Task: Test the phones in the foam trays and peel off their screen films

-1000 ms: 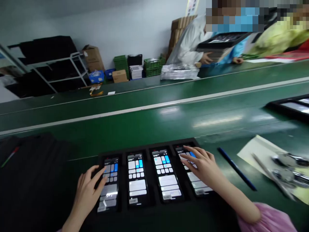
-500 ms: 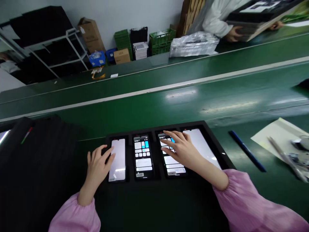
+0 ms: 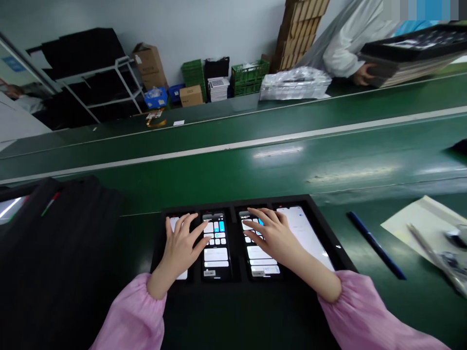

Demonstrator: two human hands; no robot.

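Green bench, black tray on it, four phones in a row in its slots. Left hand over the two leftmost, right hand over third; both fingers spread, nothing gripped, screen contact unclear

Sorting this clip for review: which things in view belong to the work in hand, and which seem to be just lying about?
In use:
- four smartphones
- black tray

Apparently just lying about:
- blue pen
- pale paper
- green crates
- plastic-wrapped bundle
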